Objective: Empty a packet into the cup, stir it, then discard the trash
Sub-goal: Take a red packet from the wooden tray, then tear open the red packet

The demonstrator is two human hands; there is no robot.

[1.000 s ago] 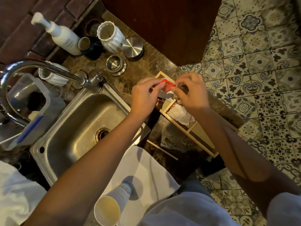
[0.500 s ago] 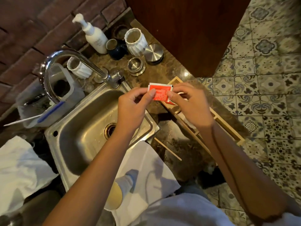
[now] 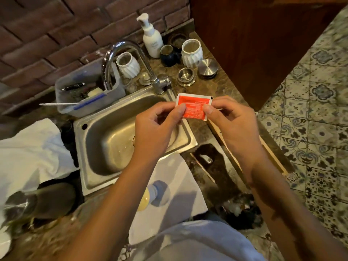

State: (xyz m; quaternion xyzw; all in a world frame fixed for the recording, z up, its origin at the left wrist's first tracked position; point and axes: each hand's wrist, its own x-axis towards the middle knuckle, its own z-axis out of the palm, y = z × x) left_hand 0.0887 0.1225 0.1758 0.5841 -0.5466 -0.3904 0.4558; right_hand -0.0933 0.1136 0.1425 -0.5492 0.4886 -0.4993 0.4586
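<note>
Head camera view: a person's left hand (image 3: 156,127) and right hand (image 3: 233,121) each pinch an opposite side edge of a small flat red packet with white print (image 3: 194,107), thumbs on its near face, holding it unopened above the stainless steel sink (image 3: 105,140). Below the grip, nearer the person, a white paper cup (image 3: 148,196) lies on a white cloth (image 3: 180,200), with a thin wooden stirring stick (image 3: 202,167) on the dark stone counter beside it.

Packet (image 3: 194,107) print too small to read; its side edges covered by thumbs of left hand (image 3: 156,129) and right hand (image 3: 233,125). Cup (image 3: 150,194) below left hand mostly hidden by forearm. Sink (image 3: 105,140) drain hidden behind left hand.
</note>
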